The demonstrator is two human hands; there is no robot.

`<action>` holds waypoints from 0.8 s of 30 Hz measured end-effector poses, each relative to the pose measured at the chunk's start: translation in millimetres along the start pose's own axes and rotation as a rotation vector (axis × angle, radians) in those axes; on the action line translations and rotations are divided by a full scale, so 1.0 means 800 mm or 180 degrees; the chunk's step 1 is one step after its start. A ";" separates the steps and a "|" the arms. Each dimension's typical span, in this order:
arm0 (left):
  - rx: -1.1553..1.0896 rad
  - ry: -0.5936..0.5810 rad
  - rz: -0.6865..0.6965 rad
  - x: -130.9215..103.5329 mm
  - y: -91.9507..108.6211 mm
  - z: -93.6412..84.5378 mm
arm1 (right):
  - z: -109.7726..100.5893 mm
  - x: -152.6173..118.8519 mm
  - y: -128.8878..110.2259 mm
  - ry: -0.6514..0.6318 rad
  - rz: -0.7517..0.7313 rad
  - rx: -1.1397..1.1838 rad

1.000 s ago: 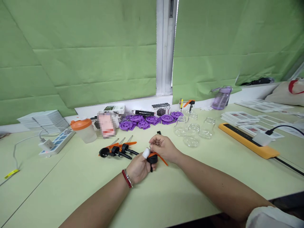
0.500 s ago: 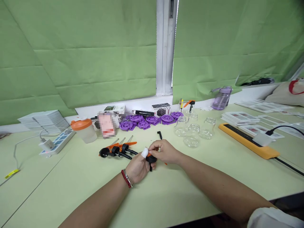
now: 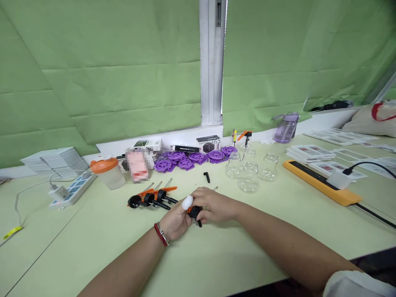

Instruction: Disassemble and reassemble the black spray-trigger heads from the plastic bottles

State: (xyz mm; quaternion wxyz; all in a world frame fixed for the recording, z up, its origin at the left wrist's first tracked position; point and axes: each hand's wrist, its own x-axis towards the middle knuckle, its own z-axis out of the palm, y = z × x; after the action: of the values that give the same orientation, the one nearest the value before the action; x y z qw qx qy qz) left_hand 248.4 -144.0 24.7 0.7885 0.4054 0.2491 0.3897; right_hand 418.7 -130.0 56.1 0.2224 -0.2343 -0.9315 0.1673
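Observation:
Both my hands meet over the table around a black round lid-like part [image 3: 194,212] with an orange piece on top and a thin metal rod below. My left hand [image 3: 175,222], its thumb tip wrapped in white, grips this part from the left. Fingers of my right hand [image 3: 216,205] close on its right side and hide much of it. To the left lie several similar black parts [image 3: 149,199] with orange handles and metal rods. Just beyond my right hand rests a small black L-shaped piece [image 3: 206,177].
Clear glass jars [image 3: 247,183] stand at the back right, beside a pile of purple plastic wheels [image 3: 185,164]. A shaker cup [image 3: 109,175] and a white power strip [image 3: 74,192] sit left. On the right are a yellow power strip [image 3: 321,181], printed sheets [image 3: 309,152] and a purple bottle [image 3: 286,128].
My right hand has shifted lower around the black lid-like part, its fingers now at the side instead of pinching the top. The part has tilted a little; the view moved slightly.

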 end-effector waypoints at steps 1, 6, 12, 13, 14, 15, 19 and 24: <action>0.0144 -0.0073 -0.0020 -0.002 0.003 0.002 | 0.000 -0.001 -0.001 -0.0063 -0.0042 -0.0018; 0.1133 -0.0588 0.0222 -0.005 0.014 0.011 | 0.000 0.001 -0.008 -0.0179 -0.0279 0.0017; 0.1693 -0.0362 0.0011 -0.002 0.010 0.003 | 0.006 0.002 -0.008 -0.0128 -0.0283 -0.0203; 0.1703 -0.0333 -0.0007 -0.002 0.009 0.002 | 0.006 0.002 -0.007 -0.0095 -0.0274 -0.0229; 0.1692 -0.0303 -0.0010 -0.002 0.009 0.002 | 0.007 0.001 -0.005 -0.0052 -0.0262 -0.0250; 0.1665 -0.0268 -0.0023 -0.002 0.009 0.002 | 0.007 0.001 -0.001 0.0003 -0.0251 -0.0263; 0.1417 0.0052 -0.0106 -0.001 0.010 0.000 | 0.004 0.000 0.028 0.0458 -0.0174 -0.0133; 0.1073 0.0473 0.0169 0.005 0.009 -0.010 | 0.008 -0.007 0.091 0.1557 0.1000 -0.0354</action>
State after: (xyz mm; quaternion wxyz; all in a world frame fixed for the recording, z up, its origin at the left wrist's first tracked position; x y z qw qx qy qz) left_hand 242.3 -135.1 25.9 0.6783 0.5083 0.3577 0.3919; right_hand 446.0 -73.5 18.8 0.3984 -0.4209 -0.8103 0.0870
